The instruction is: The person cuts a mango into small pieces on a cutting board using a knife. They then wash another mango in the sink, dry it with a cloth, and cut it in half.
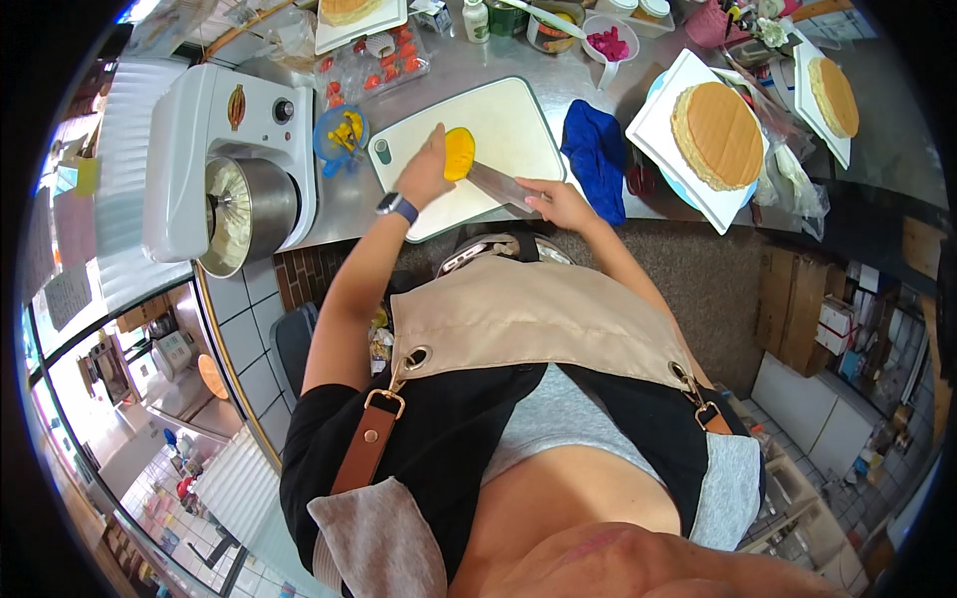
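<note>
My left hand (428, 170) holds a mango half (459, 154), its yellow flesh turned towards the right and its green skin rim showing. My right hand (559, 202) grips a wide-bladed knife (499, 185), whose tip end meets the lower right edge of the mango flesh. How deep the blade sits in the fruit I cannot tell. Under both hands lies a white cutting board (516, 112) with a dark green rim. Left of the board stands a blue measuring cup (330, 149) with yellow fruit pieces inside.
A stand mixer (179, 164) with a metal bowl (265, 213) of cream stands at left. Right of the board lie a blue cloth (594, 161) and a round sponge cake (718, 137) on a white board. Strawberries (391, 71) and a cup of pink pieces (607, 45) sit behind.
</note>
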